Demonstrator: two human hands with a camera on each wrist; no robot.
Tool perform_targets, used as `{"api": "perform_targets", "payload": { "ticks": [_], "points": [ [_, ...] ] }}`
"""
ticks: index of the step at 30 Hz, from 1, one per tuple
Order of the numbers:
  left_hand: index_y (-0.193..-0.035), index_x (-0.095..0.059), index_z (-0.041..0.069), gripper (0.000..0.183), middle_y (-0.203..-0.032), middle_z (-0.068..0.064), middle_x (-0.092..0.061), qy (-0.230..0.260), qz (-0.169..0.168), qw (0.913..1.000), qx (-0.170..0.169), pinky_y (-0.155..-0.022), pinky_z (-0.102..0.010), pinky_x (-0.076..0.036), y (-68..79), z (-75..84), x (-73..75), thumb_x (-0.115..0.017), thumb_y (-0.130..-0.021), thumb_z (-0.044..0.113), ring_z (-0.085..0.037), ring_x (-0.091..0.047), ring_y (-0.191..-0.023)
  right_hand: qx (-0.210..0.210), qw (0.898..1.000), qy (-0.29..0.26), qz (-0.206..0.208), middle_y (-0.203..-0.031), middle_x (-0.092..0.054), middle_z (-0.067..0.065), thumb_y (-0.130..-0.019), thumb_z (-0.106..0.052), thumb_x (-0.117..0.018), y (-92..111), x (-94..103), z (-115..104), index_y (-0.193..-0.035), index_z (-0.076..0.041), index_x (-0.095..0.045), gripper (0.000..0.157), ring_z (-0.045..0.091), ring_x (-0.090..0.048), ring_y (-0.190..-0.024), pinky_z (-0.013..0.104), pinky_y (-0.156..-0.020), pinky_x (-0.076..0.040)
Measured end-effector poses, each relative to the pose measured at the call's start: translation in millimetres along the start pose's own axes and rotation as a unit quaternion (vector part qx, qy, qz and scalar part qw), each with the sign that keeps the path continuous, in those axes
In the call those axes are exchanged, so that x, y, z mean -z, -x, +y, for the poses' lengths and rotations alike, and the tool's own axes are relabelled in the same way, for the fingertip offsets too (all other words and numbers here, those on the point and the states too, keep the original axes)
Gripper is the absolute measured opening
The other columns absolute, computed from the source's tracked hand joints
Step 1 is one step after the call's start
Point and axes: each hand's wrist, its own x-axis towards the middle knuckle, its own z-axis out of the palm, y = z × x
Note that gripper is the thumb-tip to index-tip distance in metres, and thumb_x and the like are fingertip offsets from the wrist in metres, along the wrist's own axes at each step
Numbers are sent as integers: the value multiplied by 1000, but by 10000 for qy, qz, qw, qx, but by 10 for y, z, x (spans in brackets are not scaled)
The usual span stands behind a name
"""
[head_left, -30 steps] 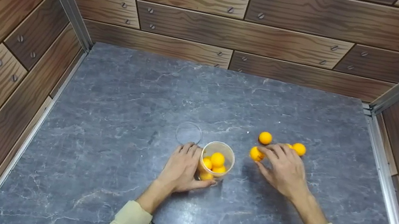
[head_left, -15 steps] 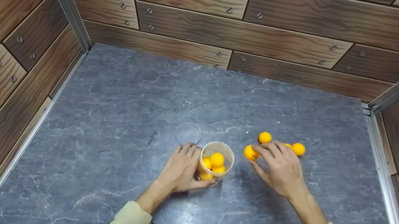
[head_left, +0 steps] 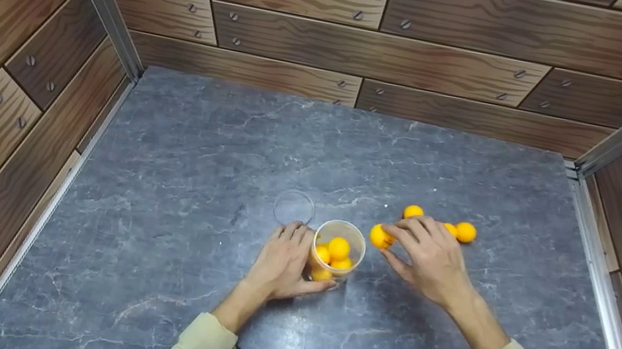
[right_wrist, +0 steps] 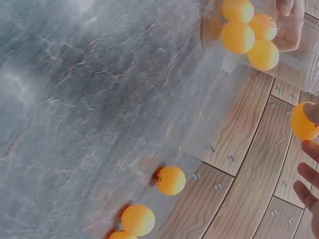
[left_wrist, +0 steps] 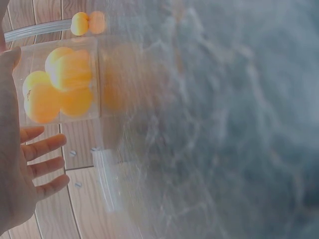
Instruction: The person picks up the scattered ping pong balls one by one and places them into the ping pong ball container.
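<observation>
My left hand point(head_left: 284, 262) holds a clear plastic jar point(head_left: 360, 248) upright on the table, its thumb along the near side and its fingers on the left. Several orange table tennis balls point(head_left: 339, 248) lie inside the jar, which has no lid on. My right hand point(head_left: 430, 261) pinches another orange ball point(head_left: 380, 237) between thumb and fingertips, just right of the jar's rim. In the right wrist view this pinched ball point(right_wrist: 302, 122) shows dark print and is apart from the jar point(right_wrist: 294, 62).
Beyond the right hand lie a single orange ball point(head_left: 414, 212) and a pair of balls point(head_left: 466, 232), one partly hidden. A clear round lid point(head_left: 276, 207) lies left of the jar. Wood-patterned walls point(head_left: 296, 38) with metal edges point(head_left: 614, 305) enclose the grey marbled table point(head_left: 188, 178).
My right hand has moved left toward the jar with the pinched ball. My left hand and the jar have stayed in place.
</observation>
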Motion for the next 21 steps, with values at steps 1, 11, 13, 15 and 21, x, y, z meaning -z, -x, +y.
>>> {"api": "perform_targets", "payload": {
  "ticks": [1,11,13,15,21],
  "points": [
    [-132,-57,6,96,-126,-11,-69,-5,3,10000,-5,-102,-44,-54,-1,0,0,-64,-79,86,-29,-62,-126,9,10000,-3,-1,-106,-74,6,-76,-25,-95,-11,0,-10,-115,-13,-76,46,25,-68,-99,41,-84,-59],
    [-130,-56,8,93,-124,-9,-67,45,-26,10000,-20,-101,-44,-53,2,-12,-8,-65,-79,85,-28,-62,-125,17,9997,-219,122,-106,-74,4,-78,-25,-93,-119,9,-96,-116,-13,-76,44,24,-68,-99,40,-84,-59],
    [-129,-55,9,92,-123,-9,-67,16,10,10000,-53,-101,-43,-53,-2,-12,-7,-65,-79,85,-28,-62,-124,3,9997,-198,119,-106,-74,4,-78,-25,-93,-126,16,-98,-116,-13,-76,43,24,-68,-99,40,-84,-59],
    [-128,-55,9,92,-122,-9,-67,-8,39,10000,-78,-100,-43,-53,-3,-14,-7,-65,-79,85,-28,-62,-123,-6,9998,-184,106,-105,-74,4,-78,-26,-93,-128,22,-98,-115,-13,-77,43,24,-68,-98,41,-84,-59],
    [-128,-56,8,92,-122,-9,-68,-28,60,9999,-93,-99,-43,-54,1,-14,-2,-65,-79,85,-29,-62,-123,-1,9997,-197,153,-106,-74,5,-79,-27,-92,-157,42,-113,-116,-14,-77,43,25,-68,-98,40,-83,-58]
  ]
}}
